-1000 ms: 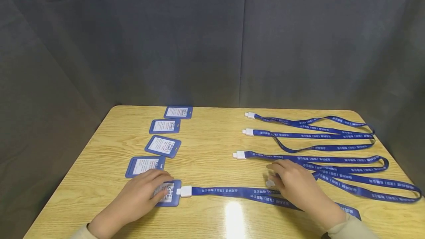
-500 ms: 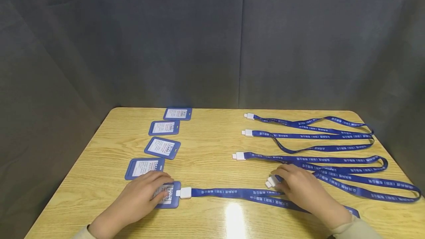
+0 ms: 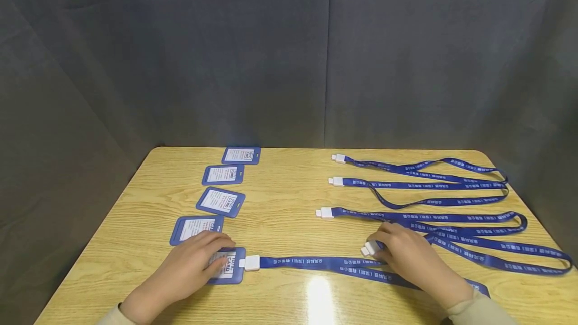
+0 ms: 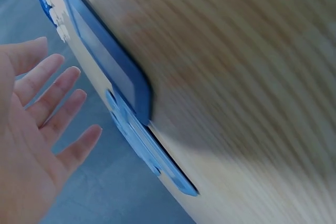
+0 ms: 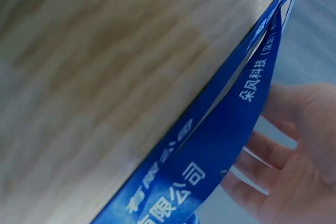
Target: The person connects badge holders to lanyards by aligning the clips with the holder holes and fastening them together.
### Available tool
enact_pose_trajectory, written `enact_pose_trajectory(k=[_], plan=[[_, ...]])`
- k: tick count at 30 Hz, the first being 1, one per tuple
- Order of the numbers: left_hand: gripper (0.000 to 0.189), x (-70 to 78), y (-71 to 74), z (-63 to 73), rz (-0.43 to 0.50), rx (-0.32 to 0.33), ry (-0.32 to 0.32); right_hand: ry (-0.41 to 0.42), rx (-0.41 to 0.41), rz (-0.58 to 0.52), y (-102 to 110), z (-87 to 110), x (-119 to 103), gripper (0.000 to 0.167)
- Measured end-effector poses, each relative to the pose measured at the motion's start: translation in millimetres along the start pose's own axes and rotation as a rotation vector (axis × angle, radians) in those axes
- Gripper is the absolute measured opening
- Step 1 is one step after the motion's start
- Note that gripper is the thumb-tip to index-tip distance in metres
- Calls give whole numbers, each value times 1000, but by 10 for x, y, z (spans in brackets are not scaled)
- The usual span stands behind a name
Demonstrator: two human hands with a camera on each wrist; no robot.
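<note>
FINDINGS: CARD HOLDERS LEFT, LANYARDS RIGHT, ONE HAND AT EACH GROUP

Head view. The left hand point(image 3: 189, 265) lies over the front card holder point(image 3: 234, 276), at the near left of the wooden table point(image 3: 280, 184). The white clip point(image 3: 252, 263) of the front lanyard point(image 3: 307, 263) meets that holder's end; whether it is fastened cannot be told. Four other card holders point(image 3: 221, 201) form a slanting column beyond. The right hand point(image 3: 408, 257) pinches the loose white end-piece point(image 3: 370, 249) at its base, thumb and forefinger on either side. Three further lanyards point(image 3: 406, 184) lie farther back. White ends all point toward the holders, presumably so that ends and slots face each other. Cards read "ID/IC CARD"; finer print is illegible.

Left wrist view. The left fingers are straight and spread apart, gripping nothing. Holders appear almost edge-on; no wording legible.

Right wrist view. A blue ribbon point(image 5: 231, 129) crosses before the bent right fingers; some tips are hidden, so this view alone does not confirm the pinch. Legible: "朵风科技(深圳" and "有限公司".
</note>
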State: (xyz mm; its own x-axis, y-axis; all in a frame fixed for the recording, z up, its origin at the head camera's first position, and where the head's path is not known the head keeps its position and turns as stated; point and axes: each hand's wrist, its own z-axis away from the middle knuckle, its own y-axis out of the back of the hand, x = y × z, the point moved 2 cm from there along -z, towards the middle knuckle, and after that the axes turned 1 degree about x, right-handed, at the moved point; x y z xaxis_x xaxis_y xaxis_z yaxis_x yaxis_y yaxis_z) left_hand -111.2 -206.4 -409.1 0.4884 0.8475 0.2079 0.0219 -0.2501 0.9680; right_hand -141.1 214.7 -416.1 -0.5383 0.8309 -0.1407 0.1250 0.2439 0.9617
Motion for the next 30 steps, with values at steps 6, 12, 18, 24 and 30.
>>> enact_pose_trajectory(k=[6, 12, 18, 24, 30], plan=[[31, -125, 21, -14, 23, 3, 32, -13, 0, -1, 3, -11, -19, 29], [31, -312, 53, -61, 49, 29, 61, -18, 8, 2, 5, -6, -25, 28], [36, -519, 33, -123, 60, 16, 112, -5, 22, 2, 2, 0, -23, 28], [47, -647, 15, -148, 85, -26, 130, 6, 20, 20, 8, 6, -27, 30], [46, -672, 7, -164, 94, -33, 133, -11, 18, 39, 9, -3, -27, 26]])
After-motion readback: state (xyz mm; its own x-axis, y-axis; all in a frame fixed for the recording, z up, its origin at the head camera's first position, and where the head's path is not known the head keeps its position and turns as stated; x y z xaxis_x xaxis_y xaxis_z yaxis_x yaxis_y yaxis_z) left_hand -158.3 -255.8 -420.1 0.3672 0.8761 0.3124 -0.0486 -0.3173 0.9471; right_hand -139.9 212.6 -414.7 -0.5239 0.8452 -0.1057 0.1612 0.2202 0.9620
